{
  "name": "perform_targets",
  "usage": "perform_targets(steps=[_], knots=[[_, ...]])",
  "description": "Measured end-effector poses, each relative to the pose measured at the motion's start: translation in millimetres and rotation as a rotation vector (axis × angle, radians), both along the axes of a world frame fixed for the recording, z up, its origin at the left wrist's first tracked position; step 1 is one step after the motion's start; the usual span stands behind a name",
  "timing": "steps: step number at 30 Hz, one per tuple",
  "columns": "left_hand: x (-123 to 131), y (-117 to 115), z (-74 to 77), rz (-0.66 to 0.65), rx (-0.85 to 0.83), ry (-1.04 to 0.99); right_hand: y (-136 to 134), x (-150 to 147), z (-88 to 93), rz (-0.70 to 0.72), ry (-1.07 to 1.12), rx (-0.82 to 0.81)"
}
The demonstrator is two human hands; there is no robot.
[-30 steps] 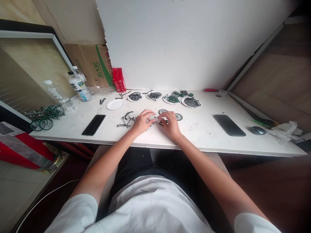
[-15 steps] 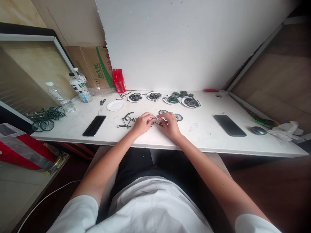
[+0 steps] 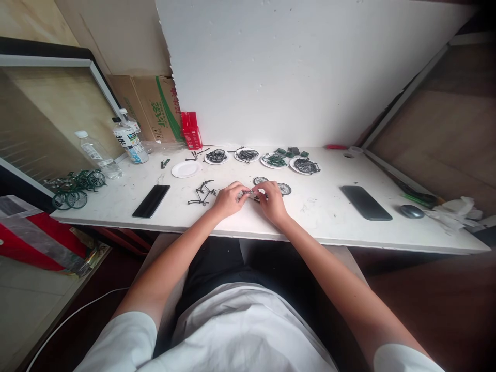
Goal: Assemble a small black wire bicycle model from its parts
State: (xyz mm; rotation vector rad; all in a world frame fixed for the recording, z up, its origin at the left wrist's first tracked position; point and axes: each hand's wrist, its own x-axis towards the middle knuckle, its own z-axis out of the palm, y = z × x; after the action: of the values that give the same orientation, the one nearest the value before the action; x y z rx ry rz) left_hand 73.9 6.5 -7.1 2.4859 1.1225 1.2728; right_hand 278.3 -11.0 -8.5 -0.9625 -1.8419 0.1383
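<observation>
At the left end of the white bench [image 3: 325, 217], green model bicycles [image 3: 75, 198] stand bunched together just beside a clear plastic bottle [image 3: 93, 153] with a white cap. Next along is a labelled bottle with a black cap [image 3: 132, 143], then a flat black phone [image 3: 151, 201] nearer the front edge. A round white plate [image 3: 186, 169] lies further in, near an upright red cardboard box [image 3: 191, 130]. A thin dark bicycle frame [image 3: 200, 192] lies flat just left of the person's left hand [image 3: 228, 200], whose thumb and fingers pinch narrowly on a small, thin part [image 3: 251, 191]; I can't make out its shape. The right hand [image 3: 272, 200] meets it there, its fingertips pinched close on the same piece. Spoked dark wheels [image 3: 285, 189] lie just beyond that hand. Further right come a dark rectangular slab [image 3: 366, 202], a rounded dark mouse [image 3: 412, 211] and crumpled white tissue [image 3: 453, 213].
</observation>
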Motion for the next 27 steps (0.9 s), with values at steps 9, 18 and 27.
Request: perform_targets(steps=[9, 18, 27], knots=[[-1.2, 2.5, -0.9, -0.043, -0.038, -0.012, 1.0, 1.4, -2.3, 0.006, 0.004, -0.005], [-1.2, 1.4, 0.7, -0.009, 0.001, -0.076, -3.2, 0.1, 2.0, 0.065, 0.058, -0.015], [-2.1, 3.8, -0.7, 0.072, -0.072, -0.104, -7.8, -2.3, 7.0, 0.064, 0.058, -0.010]])
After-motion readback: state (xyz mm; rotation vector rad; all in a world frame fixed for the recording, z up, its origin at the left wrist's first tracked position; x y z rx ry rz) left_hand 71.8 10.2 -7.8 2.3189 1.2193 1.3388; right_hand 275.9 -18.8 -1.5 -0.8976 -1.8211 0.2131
